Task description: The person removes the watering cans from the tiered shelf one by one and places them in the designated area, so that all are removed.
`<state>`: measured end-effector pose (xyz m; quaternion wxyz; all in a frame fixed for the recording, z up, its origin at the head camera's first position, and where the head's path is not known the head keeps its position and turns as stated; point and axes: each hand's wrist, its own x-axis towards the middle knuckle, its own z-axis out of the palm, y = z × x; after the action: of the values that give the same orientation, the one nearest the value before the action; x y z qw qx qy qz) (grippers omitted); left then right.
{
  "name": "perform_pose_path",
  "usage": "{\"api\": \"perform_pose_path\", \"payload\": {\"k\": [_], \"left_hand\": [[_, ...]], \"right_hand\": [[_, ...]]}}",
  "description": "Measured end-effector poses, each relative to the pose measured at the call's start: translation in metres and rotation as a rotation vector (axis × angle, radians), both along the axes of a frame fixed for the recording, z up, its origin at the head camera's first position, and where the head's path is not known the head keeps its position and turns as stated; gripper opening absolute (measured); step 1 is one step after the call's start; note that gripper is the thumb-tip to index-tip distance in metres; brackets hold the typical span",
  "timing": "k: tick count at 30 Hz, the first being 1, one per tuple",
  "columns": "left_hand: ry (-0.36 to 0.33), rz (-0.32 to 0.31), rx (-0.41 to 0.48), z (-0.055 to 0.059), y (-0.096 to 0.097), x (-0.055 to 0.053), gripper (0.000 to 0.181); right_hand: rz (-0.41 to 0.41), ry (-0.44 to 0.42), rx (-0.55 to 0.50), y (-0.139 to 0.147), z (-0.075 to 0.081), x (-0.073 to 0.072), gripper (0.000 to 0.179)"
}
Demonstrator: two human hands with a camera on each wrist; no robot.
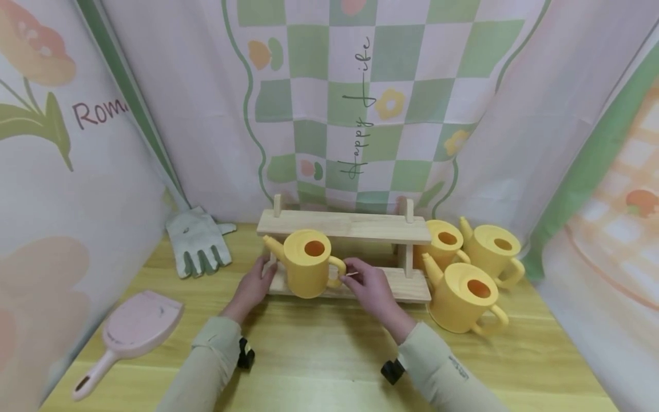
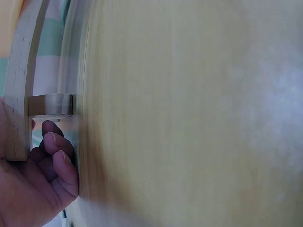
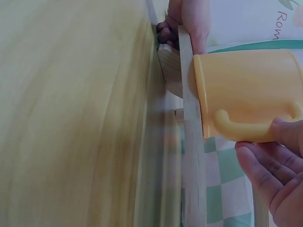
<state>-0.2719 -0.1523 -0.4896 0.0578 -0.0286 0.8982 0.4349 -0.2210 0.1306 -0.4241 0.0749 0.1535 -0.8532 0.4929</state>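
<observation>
A yellow watering can stands upright on the lower board of a two-tier wooden shelf, its spout toward the left. My right hand pinches the can's handle; in the right wrist view, thumb and fingers of that hand meet around the handle of the can. At the shelf's left end, my left hand grips the lower board. From the left wrist, that hand shows its fingers curled beneath the board; its thumb is largely hidden there.
More yellow watering cans stand to the right: one in front, one at the back right, one partly behind the shelf's end. Work gloves and a pink dustpan lie on the left. Curtains enclose the wooden table.
</observation>
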Motion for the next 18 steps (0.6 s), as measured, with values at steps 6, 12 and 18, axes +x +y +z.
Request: {"api": "perform_pose_path", "payload": {"k": [6, 12, 18], "left_hand": [[-0.003, 0.001, 0.005, -0.001, 0.000, -0.001, 0.069], [0.022, -0.004, -0.018, 0.001, 0.000, 0.000, 0.065], [0.023, -0.003, -0.017, 0.002, 0.000, 0.000, 0.063]], "right_hand": [[-0.010, 0.025, -0.006, 0.002, 0.000, 0.007, 0.020], [-0.028, 0.052, -0.006, 0.005, 0.001, 0.015, 0.019], [-0.037, 0.057, -0.035, 0.013, 0.005, 0.023, 0.022]]}}
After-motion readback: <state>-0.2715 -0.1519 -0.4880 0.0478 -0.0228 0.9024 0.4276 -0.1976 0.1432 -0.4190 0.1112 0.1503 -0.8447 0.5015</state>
